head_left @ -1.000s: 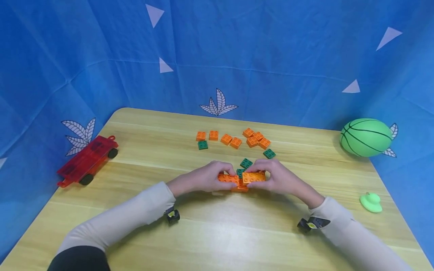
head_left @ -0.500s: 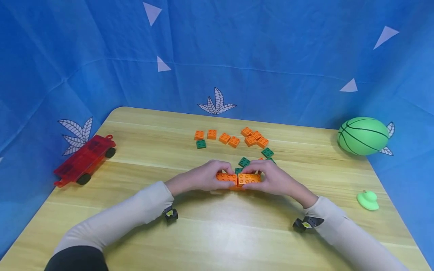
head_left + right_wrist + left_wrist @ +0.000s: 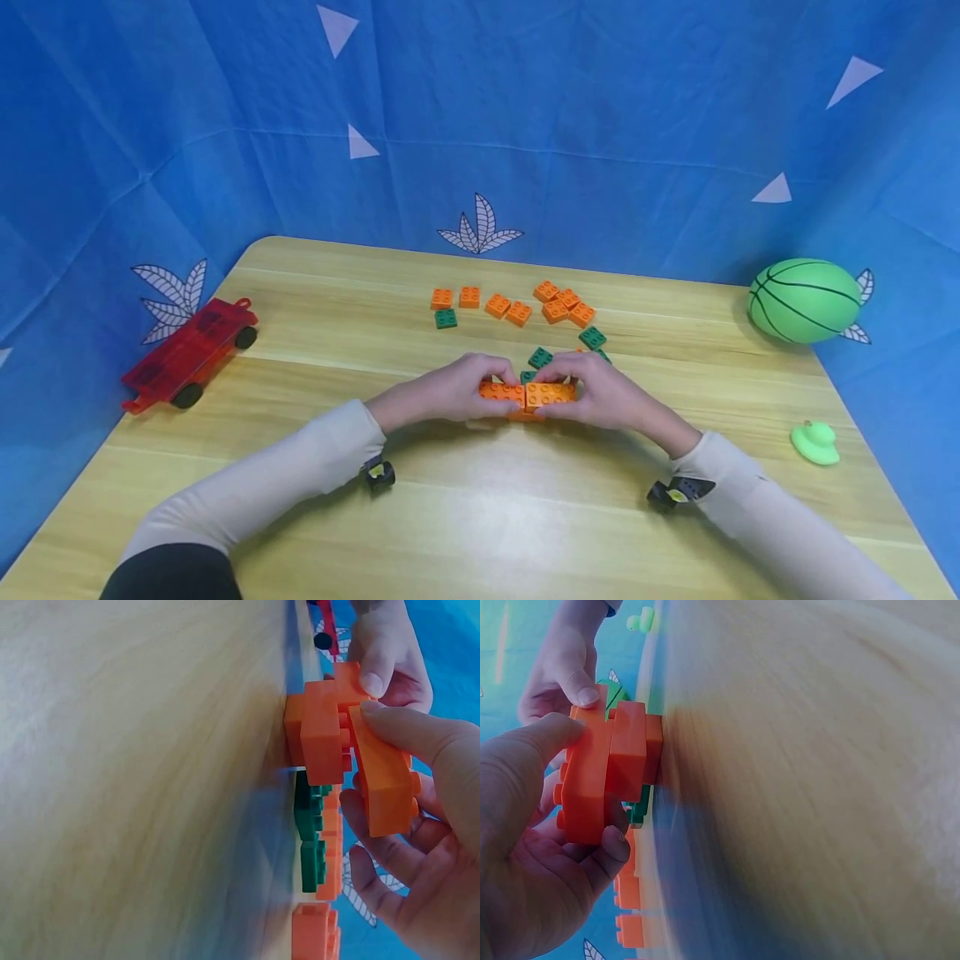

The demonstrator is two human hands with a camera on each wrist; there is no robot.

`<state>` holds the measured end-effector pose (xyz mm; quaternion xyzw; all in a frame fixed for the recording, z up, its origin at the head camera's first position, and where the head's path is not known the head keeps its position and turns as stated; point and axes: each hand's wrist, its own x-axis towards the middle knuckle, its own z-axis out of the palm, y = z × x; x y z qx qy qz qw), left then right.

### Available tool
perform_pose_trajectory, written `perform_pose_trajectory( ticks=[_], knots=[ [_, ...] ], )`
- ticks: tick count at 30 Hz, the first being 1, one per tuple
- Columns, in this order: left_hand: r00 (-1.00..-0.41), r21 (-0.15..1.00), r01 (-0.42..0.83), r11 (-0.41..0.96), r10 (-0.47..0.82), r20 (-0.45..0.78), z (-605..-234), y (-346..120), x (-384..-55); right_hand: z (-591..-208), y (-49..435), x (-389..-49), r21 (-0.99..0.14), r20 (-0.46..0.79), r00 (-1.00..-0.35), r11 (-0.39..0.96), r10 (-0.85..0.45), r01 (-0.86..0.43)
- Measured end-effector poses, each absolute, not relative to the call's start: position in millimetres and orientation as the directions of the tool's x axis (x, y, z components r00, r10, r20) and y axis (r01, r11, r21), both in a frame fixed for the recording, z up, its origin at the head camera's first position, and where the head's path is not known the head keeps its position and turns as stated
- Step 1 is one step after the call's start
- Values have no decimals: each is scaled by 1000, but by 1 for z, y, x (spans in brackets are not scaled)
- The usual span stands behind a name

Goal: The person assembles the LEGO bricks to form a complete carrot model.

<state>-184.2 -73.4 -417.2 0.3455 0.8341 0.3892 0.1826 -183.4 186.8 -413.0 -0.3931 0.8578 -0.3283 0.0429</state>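
Note:
In the head view my left hand (image 3: 465, 390) grips a long orange toy brick (image 3: 501, 392) between thumb and fingers. That brick sits at the top of a small orange stack, over a middle brick (image 3: 628, 746) and a lowest brick (image 3: 654, 742) near the table. My right hand (image 3: 600, 392) pinches a second long orange brick (image 3: 551, 394), end to end with the first. Seen from the right wrist, this second brick (image 3: 384, 776) leans at a slight angle over the studs of the middle brick (image 3: 321, 731). Green bricks (image 3: 540, 358) lie just behind the hands.
Several small orange bricks (image 3: 517, 313) and a green brick (image 3: 446, 318) lie farther back on the wooden table (image 3: 480, 517). A red toy wagon (image 3: 191, 354) stands left. A green ball (image 3: 805, 301) and a light green duck (image 3: 815, 442) are right. Blue cloth (image 3: 600, 100) hangs behind.
My right hand has brought its orange brick left and down over the stack, against the end of the other top brick. The left hand keeps its grip in place.

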Motion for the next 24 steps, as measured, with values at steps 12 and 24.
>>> perform_pose_trajectory(
  ticks=[12, 24],
  knots=[
    [-684, 787, 431, 441, 729, -34, -419, -70, -184, -414, 189, -178, -592, 174, -688, 484, -705, -645],
    [-690, 790, 428, 439, 723, -28, -419, -73, -185, -416, 185, -184, -604, 170, -678, 468, -715, -645]
  ],
)
